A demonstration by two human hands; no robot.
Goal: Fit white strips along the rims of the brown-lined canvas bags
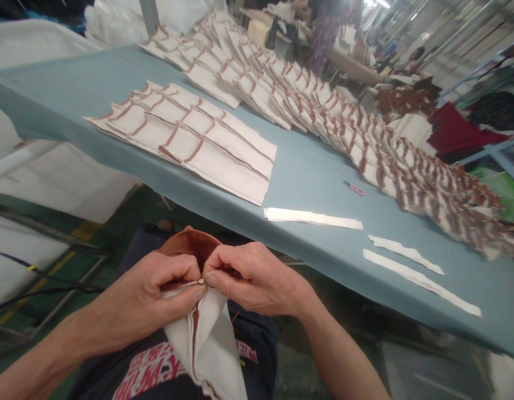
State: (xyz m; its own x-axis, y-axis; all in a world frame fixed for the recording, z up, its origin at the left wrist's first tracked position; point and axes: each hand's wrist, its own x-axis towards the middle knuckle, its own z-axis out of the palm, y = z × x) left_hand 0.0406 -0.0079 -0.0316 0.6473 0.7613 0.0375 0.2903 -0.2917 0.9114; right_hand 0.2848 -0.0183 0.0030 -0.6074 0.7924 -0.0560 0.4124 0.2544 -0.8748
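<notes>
Between my hands hangs a cream fabric piece point(221, 350) with brown edging and a brown part showing behind at the top. My left hand point(169, 289) pinches its upper edge from the left. My right hand point(244, 278) pinches the same edge, its fingertips almost touching those of my left. The fabric drapes down in folds over a dark apron with red lettering point(151, 369). What lies right under the fingertips is mostly covered.
A blue-green table point(307, 166) runs diagonally ahead. On it lie overlapping cream pieces with brown edges point(198, 136), a long row of more pieces point(323, 105), white strips point(313, 218) and a small pink-handled tool point(355, 189). A red cloth point(460, 133) sits beyond.
</notes>
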